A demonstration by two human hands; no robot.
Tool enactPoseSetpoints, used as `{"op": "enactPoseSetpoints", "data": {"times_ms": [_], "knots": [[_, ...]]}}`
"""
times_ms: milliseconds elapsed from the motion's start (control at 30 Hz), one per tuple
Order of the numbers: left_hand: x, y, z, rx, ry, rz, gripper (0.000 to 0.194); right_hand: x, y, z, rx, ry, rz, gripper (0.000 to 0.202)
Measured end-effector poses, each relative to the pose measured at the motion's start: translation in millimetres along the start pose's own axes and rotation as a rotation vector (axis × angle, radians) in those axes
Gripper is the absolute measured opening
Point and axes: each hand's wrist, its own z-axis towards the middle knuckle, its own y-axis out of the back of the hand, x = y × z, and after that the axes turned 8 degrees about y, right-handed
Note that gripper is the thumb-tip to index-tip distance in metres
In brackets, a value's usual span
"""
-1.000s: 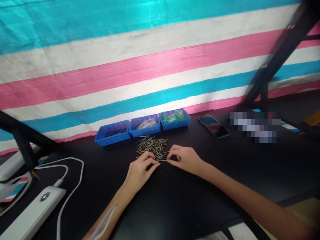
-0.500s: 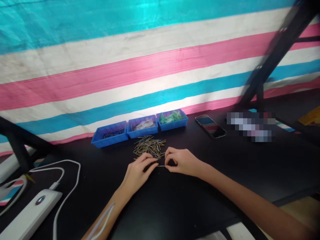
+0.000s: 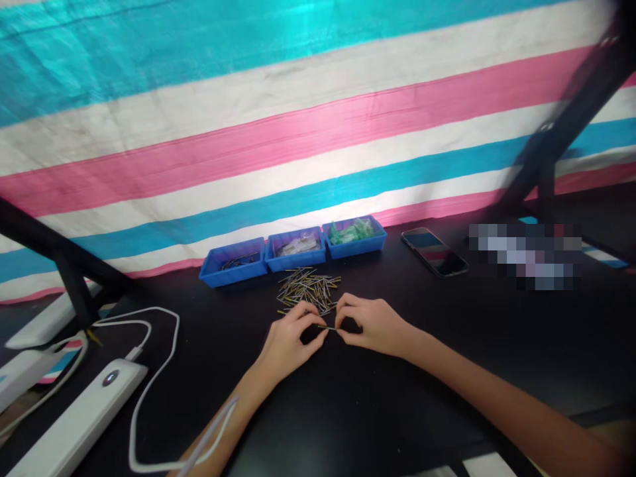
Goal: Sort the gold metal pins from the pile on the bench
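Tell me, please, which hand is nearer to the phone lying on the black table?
The right hand. It rests nearer the phone, which lies beyond it to the right; the left hand sits farther off, on the other side of the right hand.

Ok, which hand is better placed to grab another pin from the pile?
Left, probably. The left hand has its fingers touching the near edge of the pile, while the right hand sits further to the side. Both pinch one pin between them, so either must let go first.

Striped tarp point(image 3: 298, 119) behind black table point(image 3: 348, 411)
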Motion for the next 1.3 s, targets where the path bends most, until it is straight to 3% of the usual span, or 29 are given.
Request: {"op": "enactPoseSetpoints", "data": {"times_ms": [367,700,1033,1300], "knots": [[-2,-3.8,0,-0.027,0.015,-0.220,0.010,5,-11,2,-0.071,-0.007,0.031,0.005],[0,-3.1,3,-0.070,0.045,-0.323,0.011,5,-17,3,-0.189,-0.082,0.209,0.004],[-1,-0.8,4,-0.102,0.046,-0.331,0.011,1,-21,6,-0.309,-0.107,0.402,0.005],[3,-6.9,2,-0.017,0.013,-0.249,0.011,6,-24,9,-0.356,-0.090,0.530,0.010]]}}
